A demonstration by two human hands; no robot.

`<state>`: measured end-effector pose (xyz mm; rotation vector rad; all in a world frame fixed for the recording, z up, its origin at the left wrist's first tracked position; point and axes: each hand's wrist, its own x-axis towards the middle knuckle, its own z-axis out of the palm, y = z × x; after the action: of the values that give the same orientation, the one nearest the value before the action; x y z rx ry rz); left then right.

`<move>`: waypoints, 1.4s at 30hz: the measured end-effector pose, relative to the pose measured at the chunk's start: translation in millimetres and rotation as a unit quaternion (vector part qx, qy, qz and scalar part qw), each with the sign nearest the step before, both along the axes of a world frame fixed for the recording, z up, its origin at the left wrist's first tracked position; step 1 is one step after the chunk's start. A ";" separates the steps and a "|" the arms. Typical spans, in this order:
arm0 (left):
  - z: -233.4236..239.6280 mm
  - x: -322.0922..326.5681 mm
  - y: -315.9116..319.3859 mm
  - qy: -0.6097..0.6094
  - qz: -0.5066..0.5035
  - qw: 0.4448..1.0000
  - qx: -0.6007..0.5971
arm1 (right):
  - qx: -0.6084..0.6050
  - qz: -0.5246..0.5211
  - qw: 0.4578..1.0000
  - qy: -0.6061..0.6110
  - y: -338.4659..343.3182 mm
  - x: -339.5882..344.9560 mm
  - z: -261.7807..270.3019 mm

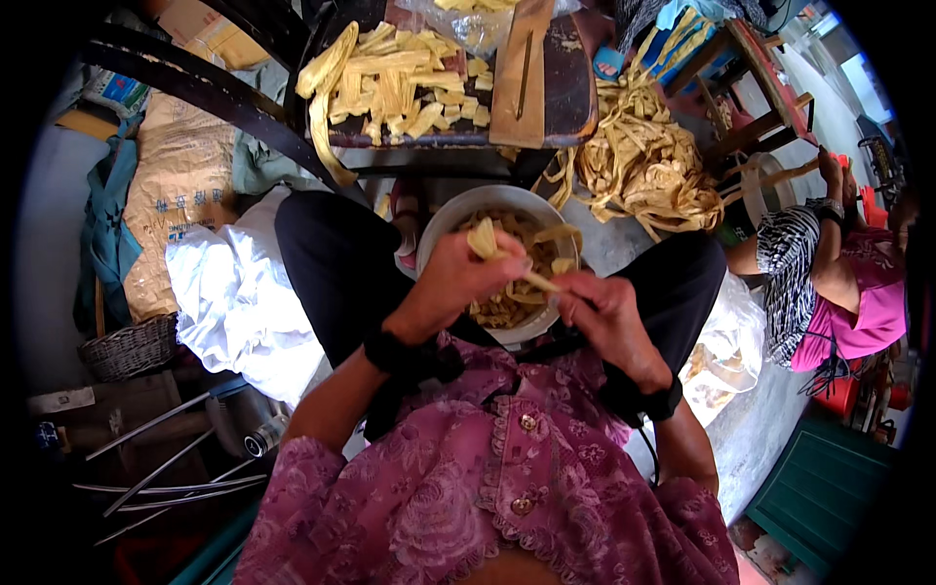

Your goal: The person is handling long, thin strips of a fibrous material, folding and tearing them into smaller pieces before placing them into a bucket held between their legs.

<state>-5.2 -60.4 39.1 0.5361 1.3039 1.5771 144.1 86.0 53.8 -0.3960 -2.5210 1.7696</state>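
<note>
Both hands grip one pale yellow dried strip (540,281) over a round light-coloured tub (447,213). My left hand (479,267) holds its folded, wider end, and my right hand (601,307) pinches the other end. Many brownish-yellow pieces (504,314) lie in the tub, between the knees. In front, a dark worn chair seat (574,88) bears flat yellow strips and short cut pieces (387,73). A wooden board with a long slot (518,80) lies across that seat. The fingers are slightly blurred.
A big heap of long dried strips (647,164) lies on the floor right of the chair. Another person (841,285) sits at the far right near a wooden stool (768,80). White sacking (241,300), a paper sack (175,175) and a wicker basket (131,347) stand at left.
</note>
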 end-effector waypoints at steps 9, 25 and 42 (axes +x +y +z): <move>28.7 -77.7 51.2 0.126 0.053 0.988 0.074 | 0.257 0.001 0.955 0.151 75.1 -81.6 26.8; 11.8 -96.0 70.8 0.334 0.015 0.942 0.013 | 0.140 -0.126 0.975 0.119 109.0 -112.6 1.9; -44.4 15.6 77.8 -0.364 -0.091 0.905 0.203 | -0.139 -0.187 0.960 0.156 11.1 -32.9 17.6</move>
<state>10.4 17.4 -5.2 0.2535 0.3524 1.6601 111.1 97.1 71.4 -0.5168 -1.8496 1.8575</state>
